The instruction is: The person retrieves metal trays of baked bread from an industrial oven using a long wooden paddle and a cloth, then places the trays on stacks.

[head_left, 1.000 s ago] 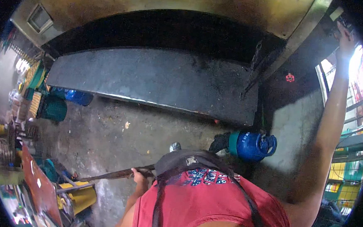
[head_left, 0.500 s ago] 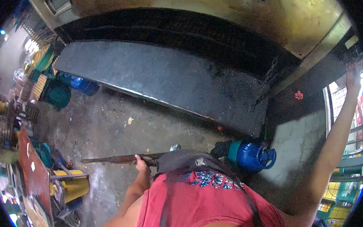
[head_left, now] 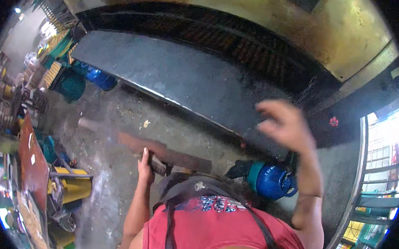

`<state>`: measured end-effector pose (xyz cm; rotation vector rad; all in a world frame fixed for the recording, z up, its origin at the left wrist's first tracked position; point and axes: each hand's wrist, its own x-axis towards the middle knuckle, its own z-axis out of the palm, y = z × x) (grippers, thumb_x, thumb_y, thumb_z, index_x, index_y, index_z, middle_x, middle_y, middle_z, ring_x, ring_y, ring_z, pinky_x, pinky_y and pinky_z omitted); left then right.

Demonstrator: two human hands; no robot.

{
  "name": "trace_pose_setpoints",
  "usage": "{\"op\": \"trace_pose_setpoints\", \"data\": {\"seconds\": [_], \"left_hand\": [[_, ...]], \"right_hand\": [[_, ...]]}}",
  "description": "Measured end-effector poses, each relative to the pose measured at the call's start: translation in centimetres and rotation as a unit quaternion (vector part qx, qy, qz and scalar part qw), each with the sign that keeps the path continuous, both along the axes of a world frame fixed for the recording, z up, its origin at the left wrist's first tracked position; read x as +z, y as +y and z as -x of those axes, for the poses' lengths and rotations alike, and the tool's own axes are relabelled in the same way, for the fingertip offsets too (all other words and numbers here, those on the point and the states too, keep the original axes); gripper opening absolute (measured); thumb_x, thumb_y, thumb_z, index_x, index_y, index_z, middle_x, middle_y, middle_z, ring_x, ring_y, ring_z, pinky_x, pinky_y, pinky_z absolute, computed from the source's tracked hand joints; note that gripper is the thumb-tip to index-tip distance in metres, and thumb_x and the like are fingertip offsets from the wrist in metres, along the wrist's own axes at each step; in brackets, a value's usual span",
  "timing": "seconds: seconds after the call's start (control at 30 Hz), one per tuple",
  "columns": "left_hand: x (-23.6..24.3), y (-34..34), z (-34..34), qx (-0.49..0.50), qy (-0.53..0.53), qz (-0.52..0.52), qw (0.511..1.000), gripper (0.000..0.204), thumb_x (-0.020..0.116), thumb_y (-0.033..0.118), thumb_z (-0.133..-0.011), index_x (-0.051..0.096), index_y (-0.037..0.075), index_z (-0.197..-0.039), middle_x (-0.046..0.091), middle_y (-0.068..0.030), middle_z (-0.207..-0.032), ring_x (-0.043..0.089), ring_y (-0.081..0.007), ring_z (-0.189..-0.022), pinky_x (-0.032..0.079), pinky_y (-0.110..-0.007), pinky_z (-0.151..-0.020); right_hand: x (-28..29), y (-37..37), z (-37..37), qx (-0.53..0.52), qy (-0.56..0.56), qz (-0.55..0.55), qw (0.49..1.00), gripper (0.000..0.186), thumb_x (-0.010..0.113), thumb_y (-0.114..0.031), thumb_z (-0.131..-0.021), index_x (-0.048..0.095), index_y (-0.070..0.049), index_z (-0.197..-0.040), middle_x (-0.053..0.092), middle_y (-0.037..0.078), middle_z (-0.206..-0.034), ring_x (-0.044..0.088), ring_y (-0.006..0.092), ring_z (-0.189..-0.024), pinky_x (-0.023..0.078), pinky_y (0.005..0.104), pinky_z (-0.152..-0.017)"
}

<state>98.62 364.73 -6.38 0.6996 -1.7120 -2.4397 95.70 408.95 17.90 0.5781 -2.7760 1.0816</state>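
My left hand (head_left: 145, 168) is closed around brown wooden planks (head_left: 183, 160), held roughly level in front of my waist. One plank's pale far end points left and is smeared by motion. My right hand (head_left: 284, 125) is raised over the right end of a long grey metal counter (head_left: 175, 73). Its fingers are slightly curled and apart, with nothing visible in them. Below that hand, on the floor, lies a blue gas cylinder (head_left: 276, 181). I wear a dark apron (head_left: 177, 187) over a red top.
Behind the counter, a wide dark opening (head_left: 214, 36) shows rows of brown shapes under a stained yellowish metal front (head_left: 243, 4). A red valve knob (head_left: 333, 121) sits at right, near a barred window (head_left: 380, 154). Left stand a dark bin (head_left: 69, 83), a reddish board (head_left: 33, 155) and a yellow container (head_left: 77, 187).
My right hand has come down from the upper right, near the window, to above the counter's right end. The planks have shifted up and away from my body, and more of them shows.
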Motion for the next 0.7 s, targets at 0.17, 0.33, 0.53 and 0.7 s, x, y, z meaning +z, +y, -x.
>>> {"op": "trace_pose_setpoints", "data": {"seconds": [0.17, 0.33, 0.53, 0.7], "left_hand": [[7.3, 1.2, 3.9, -0.085, -0.073, -0.108, 0.988, 0.050, 0.058, 0.044, -0.092, 0.054, 0.001, -0.118, 0.060, -0.0110, -0.109, 0.060, -0.0233, -0.097, 0.048, -0.038, -0.085], [8.4, -4.7, 8.2, -0.151, 0.001, -0.114, 0.982, 0.063, 0.047, 0.059, -0.092, 0.052, 0.004, -0.123, 0.062, -0.0097, -0.109, 0.061, -0.0257, -0.094, 0.049, -0.041, -0.085], [4.8, -20.4, 7.9, -0.115, -0.070, -0.206, 0.969, 0.088, 0.041, 0.075, -0.083, 0.046, 0.002, -0.132, 0.055, -0.0151, -0.127, 0.053, -0.0339, -0.117, 0.041, -0.051, -0.100], [6.6, -27.5, 9.9, -0.086, 0.063, -0.397, 0.912, 0.075, 0.036, 0.064, -0.090, 0.042, 0.007, -0.138, 0.049, -0.0166, -0.136, 0.047, -0.0390, -0.124, 0.034, -0.056, -0.106]], "right_hand": [[-10.3, -16.4, -1.2, 0.190, -0.088, -0.102, 0.972, 0.080, 0.068, -0.048, -0.078, 0.038, -0.011, -0.142, 0.040, 0.022, -0.138, 0.052, 0.0404, -0.116, 0.046, 0.0451, -0.096], [-11.2, -22.4, 3.8, 0.099, 0.004, -0.012, 0.995, 0.064, 0.067, -0.026, -0.077, 0.048, -0.015, -0.137, 0.049, 0.019, -0.125, 0.058, 0.0361, -0.104, 0.050, 0.0419, -0.090], [-9.2, -26.9, 15.2, -0.157, 0.053, -0.122, 0.979, 0.059, 0.068, -0.029, -0.079, 0.051, -0.018, -0.134, 0.055, 0.018, -0.112, 0.061, 0.0407, -0.093, 0.051, 0.0490, -0.082], [-6.8, -31.8, 21.0, -0.221, 0.037, -0.182, 0.957, 0.056, 0.067, -0.030, -0.080, 0.053, -0.017, -0.132, 0.056, 0.019, -0.112, 0.061, 0.0410, -0.096, 0.050, 0.0484, -0.085]]}}
